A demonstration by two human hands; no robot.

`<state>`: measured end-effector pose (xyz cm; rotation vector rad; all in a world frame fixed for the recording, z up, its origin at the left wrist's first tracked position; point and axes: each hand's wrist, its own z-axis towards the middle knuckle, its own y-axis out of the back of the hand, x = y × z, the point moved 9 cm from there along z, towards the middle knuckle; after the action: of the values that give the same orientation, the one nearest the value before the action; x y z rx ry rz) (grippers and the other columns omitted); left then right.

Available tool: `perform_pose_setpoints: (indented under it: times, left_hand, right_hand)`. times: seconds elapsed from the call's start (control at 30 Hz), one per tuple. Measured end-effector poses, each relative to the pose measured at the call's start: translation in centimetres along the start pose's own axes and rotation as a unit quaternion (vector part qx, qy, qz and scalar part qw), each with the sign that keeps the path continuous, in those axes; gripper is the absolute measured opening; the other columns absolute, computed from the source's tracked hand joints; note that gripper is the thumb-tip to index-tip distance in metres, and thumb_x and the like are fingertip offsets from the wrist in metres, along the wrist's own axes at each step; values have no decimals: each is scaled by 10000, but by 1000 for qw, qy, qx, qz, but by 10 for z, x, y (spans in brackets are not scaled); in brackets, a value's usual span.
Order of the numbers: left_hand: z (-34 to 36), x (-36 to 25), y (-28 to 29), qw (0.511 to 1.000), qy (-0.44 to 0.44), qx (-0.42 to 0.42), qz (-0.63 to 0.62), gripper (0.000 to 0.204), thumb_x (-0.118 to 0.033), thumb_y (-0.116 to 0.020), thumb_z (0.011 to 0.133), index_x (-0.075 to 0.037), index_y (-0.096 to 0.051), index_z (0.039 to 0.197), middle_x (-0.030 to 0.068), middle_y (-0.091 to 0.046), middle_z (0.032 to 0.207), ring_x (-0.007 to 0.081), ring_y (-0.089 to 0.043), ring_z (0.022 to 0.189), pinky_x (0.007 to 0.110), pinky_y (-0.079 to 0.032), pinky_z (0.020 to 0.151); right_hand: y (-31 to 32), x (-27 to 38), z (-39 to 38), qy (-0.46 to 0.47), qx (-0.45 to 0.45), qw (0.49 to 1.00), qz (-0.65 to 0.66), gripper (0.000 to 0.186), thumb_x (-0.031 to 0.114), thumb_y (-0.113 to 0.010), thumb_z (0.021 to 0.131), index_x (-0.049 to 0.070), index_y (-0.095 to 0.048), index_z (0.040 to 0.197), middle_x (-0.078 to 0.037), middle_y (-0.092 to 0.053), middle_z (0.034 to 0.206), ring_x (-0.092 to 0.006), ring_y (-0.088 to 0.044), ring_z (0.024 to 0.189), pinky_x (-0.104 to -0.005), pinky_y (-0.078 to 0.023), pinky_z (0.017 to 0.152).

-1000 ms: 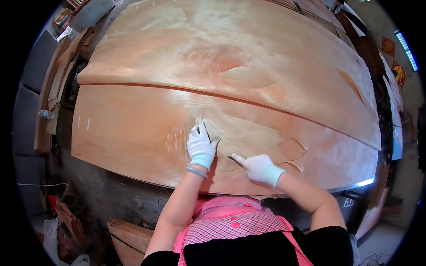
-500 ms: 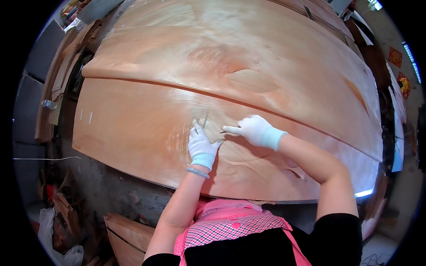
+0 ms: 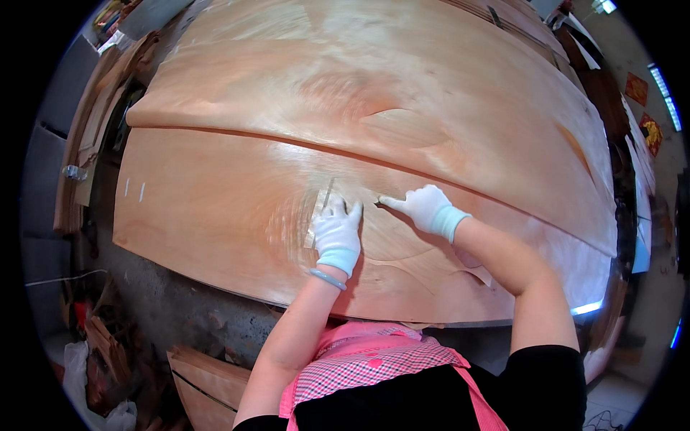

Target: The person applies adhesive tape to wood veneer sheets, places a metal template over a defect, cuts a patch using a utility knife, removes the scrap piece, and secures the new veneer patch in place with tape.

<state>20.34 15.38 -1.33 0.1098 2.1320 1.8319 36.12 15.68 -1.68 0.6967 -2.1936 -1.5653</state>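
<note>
A large reddish-tan wood veneer sheet (image 3: 194,194) lies in front of me. My left hand (image 3: 336,226), in a white glove, presses down on it with the fingers stretched out. Partly under that hand is a pale flat piece (image 3: 310,238), and a thin grey strip (image 3: 330,191) shows beyond its fingertips. To the right, my gloved right hand (image 3: 425,207) has its index finger extended and the other fingers curled. At that fingertip a small dark blade-like tool (image 3: 379,204) touches or nearly touches the sheet; the grip hides most of it.
Beyond a long dark seam, another veneer sheet (image 3: 273,93) overlaps the work surface. A torn, lifted flap (image 3: 478,269) is near the right forearm. Stacked boards (image 3: 79,144) stand at the left, and more sheets (image 3: 208,384) lie below the near edge.
My left hand has slid slightly right and nearer, uncovering the pale piece beside it. My right hand has moved a little right and away, with the small dark tool still at its fingertip.
</note>
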Motion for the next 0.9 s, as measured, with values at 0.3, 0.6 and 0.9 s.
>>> perform_pose_setpoints:
  times: [0.3,0.6,0.9]
  left_hand:
    - [-5,4,-43,997,-59,-29,40,529,-135,-581,849,-251,-574,1365,128,-516,1332,303,-582,1051,429,-478,824]
    - [-8,3,-34,994,-85,-47,58,578,-128,-616,836,-261,-551,1395,149,-518,1342,331,-593,1050,446,-495,846]
    - [-2,22,-19,998,18,-51,-27,932,-340,-785,767,-71,-315,1526,254,-368,1496,396,-413,1341,480,-341,1103]
  right_hand:
    - [-55,69,-142,-254,67,947,186,814,44,-523,812,4,-195,1556,-219,-681,812,-365,-669,670,-479,-536,631]
    - [-70,5,-186,-367,-151,842,365,697,174,-521,948,6,-203,1545,-233,-685,903,-398,-670,776,-480,-541,708]
    - [-12,-28,-140,-352,-40,921,164,453,195,-654,878,66,-578,1305,-142,-627,1142,-340,-652,962,-442,-546,796]
